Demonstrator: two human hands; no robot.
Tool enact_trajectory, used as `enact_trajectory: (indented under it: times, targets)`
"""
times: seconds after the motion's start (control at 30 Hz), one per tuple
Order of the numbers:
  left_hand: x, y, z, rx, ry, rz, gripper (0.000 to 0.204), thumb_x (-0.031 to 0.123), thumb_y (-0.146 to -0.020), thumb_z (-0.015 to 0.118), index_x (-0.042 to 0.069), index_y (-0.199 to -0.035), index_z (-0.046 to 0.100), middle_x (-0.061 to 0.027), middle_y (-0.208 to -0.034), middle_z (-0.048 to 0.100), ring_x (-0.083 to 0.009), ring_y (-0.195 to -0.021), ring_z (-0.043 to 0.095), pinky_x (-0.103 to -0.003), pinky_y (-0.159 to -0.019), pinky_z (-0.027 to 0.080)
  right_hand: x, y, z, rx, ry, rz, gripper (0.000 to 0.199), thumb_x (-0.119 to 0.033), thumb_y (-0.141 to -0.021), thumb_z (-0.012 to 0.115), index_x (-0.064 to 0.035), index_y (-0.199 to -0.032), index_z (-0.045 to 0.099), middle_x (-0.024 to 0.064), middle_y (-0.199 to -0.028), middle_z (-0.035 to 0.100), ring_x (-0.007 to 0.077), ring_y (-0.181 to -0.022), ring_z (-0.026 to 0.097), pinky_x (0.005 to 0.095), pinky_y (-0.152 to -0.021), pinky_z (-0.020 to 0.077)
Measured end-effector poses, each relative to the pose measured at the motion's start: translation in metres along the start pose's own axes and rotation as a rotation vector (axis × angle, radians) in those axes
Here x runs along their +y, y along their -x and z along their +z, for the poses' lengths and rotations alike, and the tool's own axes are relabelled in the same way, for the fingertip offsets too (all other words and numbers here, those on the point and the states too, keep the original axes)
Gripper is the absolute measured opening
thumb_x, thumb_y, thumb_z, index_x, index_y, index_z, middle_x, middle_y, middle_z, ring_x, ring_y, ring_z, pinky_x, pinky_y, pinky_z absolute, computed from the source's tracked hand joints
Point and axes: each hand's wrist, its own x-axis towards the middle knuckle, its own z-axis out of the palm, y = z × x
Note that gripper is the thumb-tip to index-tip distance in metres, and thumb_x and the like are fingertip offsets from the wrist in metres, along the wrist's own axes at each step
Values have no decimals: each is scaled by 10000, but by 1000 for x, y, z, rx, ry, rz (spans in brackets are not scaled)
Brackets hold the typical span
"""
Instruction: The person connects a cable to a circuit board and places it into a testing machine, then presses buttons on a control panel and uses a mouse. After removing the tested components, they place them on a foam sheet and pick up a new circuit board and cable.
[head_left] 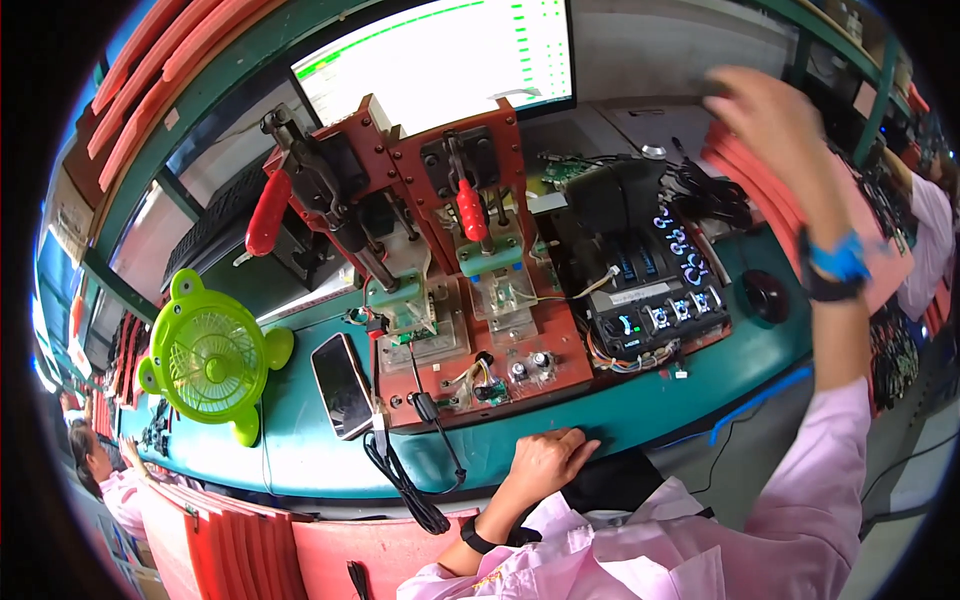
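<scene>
From the head view: the right hand [768, 110] is up high, a blur above the stack of pink foam sheets [752, 182], and whether its fingers hold anything I can't tell. Down at the bench's near edge, the left hand [545, 462] is back-up, fingers narrowly curled; nothing sticks out of it, but its palm is hidden.

Now the hazards! A low pass by that right arm could, I'd judge, snag the bundled black cables [712, 192] or knock the computer mouse [766, 298]. The thin white lead [575, 293] running off the clamp fixture could be tugged loose if a sleeve caught it. And the looped black cable [405, 485], drooping over the edge, might drag on the smartphone [341, 385] if pulled.

And the positions: the red toggle-clamp fixture [545, 372] stands just beyond the left hand, apart from it, and left of the right hand. The foam sheets lie below the right hand, near its forearm.
</scene>
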Motion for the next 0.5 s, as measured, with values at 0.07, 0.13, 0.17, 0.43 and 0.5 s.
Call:
enact_trajectory:
  times: [0.07, 0.13, 0.17, 0.43, 0.5]
  targets:
    - [-2, 2, 2, 41, 24, 10, 240, 246, -761, 636, 64, -632, 546, -82, -545, 531, -278, -499, 534, -365, -431, 394, -45, -21, 36, -368, 54, -28, 236, -248, -780, 549, -34, -875, 578, 139, -870, 604, 314, -844, 572, 415, -703, 455]
    - [-3, -2, 5, 73, 37, 32, 243, 250, -762, 635, 64, -633, 546, -86, -544, 532, -280, -504, 535, -366, -433, 396, -70, -14, 98, -515, 30, -131, 304, -350, -805, 516, -63, -869, 595, 158, -864, 606, 320, -860, 572, 415, -716, 451]
    - [-1, 0, 5, 79, 34, 33, 241, 248, -763, 634, 64, -635, 547, -86, -544, 532, -282, -505, 535, -366, -434, 397, -77, -4, 129, -548, -16, -128, 391, -430, -811, 489, -65, -895, 601, 152, -894, 613, 312, -891, 574, 420, -755, 433]
    - [-4, 7, 1, 85, 60, 4, 224, 233, -763, 635, 62, -643, 554, -82, -552, 535, -284, -508, 536, -365, -439, 403, -95, 0, 184, -751, -177, 217, 614, -593, -823, 367, -51, -1021, 576, 159, -951, 616, 302, -947, 568, 441, -859, 359]
    - [-4, 7, -1, 89, 58, 11, 217, 225, -761, 638, 59, -647, 557, -79, -556, 536, -281, -507, 536, -364, -438, 403, -94, 1, 184, -738, -151, 247, 630, -599, -823, 360, -43, -1031, 572, 163, -972, 611, 295, -968, 564, 444, -877, 344]
